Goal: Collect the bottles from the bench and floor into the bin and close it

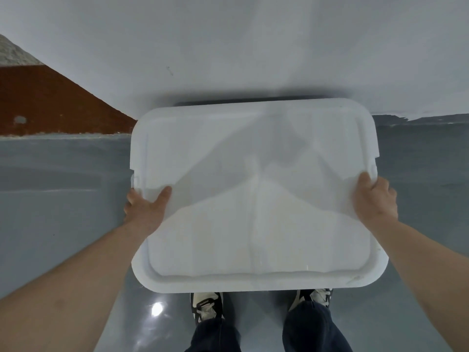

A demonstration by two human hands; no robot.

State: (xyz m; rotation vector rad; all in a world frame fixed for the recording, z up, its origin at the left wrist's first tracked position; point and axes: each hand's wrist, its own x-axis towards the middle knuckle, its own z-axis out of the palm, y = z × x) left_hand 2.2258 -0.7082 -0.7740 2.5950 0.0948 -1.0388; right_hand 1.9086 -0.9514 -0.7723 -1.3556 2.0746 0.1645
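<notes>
A white bin lid (256, 199) is held flat in front of the body, over the grey floor (50, 199). It is gripped on both side edges: the left hand (146, 207) is clamped on the left edge, the right hand (375, 199) on the right edge, thumbs on top. The bin and bottles cannot be seen. Two shoes (206, 306) are seen below the lid's near edge. A white wall (228, 47) is close behind its far edge.

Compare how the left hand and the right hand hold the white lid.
The left hand grips the lid at its left edge, thumb angled inward across the top. The right hand grips the right edge slightly farther away, thumb pointing up along the rim. Both are bare, thumbs on top, fingers hidden underneath.
</notes>
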